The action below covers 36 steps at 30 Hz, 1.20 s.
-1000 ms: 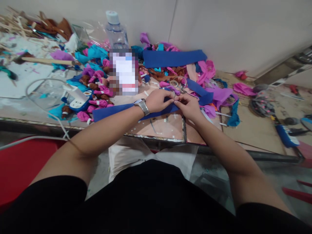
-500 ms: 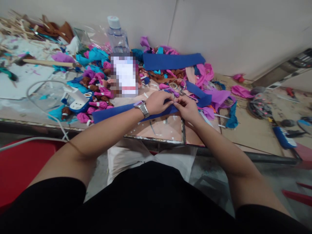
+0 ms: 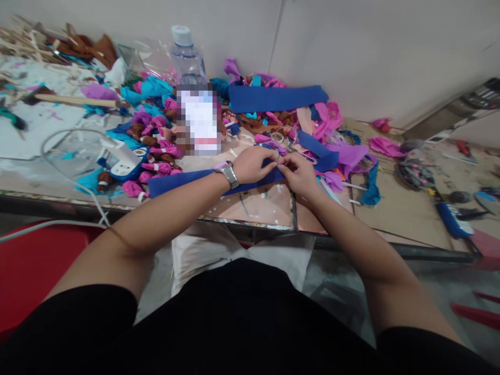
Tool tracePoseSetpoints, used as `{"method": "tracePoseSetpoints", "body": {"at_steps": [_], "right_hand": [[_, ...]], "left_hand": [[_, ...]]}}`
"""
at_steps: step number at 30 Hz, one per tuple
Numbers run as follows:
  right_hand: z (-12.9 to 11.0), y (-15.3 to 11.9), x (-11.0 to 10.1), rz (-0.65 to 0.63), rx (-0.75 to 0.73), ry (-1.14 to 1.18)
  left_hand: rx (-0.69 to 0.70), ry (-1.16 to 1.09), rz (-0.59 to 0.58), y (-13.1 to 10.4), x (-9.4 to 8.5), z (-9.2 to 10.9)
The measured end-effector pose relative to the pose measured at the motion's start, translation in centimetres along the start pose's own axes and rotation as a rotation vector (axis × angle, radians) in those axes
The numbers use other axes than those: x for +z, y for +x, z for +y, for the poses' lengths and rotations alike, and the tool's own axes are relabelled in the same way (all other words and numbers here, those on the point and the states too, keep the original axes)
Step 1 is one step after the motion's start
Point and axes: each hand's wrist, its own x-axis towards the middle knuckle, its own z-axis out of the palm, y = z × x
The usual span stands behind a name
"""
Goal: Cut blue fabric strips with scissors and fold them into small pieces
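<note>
My left hand (image 3: 253, 164) and my right hand (image 3: 300, 173) meet fingertip to fingertip over the table. Thumb and fingers of each are pinched together; whatever lies between them is too small and too covered to name. Beneath my hands and left forearm stretches a long blue fabric strip (image 3: 179, 182). Just beyond the fingers are a pale ring like a tape roll (image 3: 277, 136) and the pink handle of a pair of scissors (image 3: 310, 158). Another blue strip (image 3: 316, 150) runs past my right hand, beside purple fabric (image 3: 353, 158).
A phone with a blurred screen (image 3: 201, 122) leans against a clear bottle (image 3: 188, 60). Bundled pink, brown and blue fabric pieces (image 3: 158, 167) crowd the left, near a blue-and-white device (image 3: 127, 165) and a hammer (image 3: 78, 100). Cardboard (image 3: 390, 213) covers the right side. A wall stands behind.
Almost nothing differs. My hands stay pinched together in the same place, with at most a tiny shift of the fingers and a slight drift of the view.
</note>
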Motion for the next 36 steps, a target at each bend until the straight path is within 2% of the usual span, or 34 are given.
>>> {"method": "tracePoseSetpoints", "body": {"at_steps": [6,15,22,30,36], "right_hand": [[-0.23,0.02,-0.03,0.006,0.006,-0.026],[0.48,0.04,0.39,-0.043,0.058,0.070],[0.70,0.12,0.44,-0.079,0.056,0.026],[0.31,0.05,0.26,-0.041,0.026,-0.010],[0.13,0.08,0.27,-0.065,0.017,-0.051]], "left_hand": [[0.017,-0.013,-0.007,-0.05,0.03,-0.13],[0.053,0.060,-0.023,0.18,0.23,-0.19],[0.044,0.048,-0.025,0.09,0.39,0.04],[0.042,0.046,-0.028,0.11,0.17,-0.35],[0.054,0.060,-0.035,0.07,0.30,-0.11]]}}
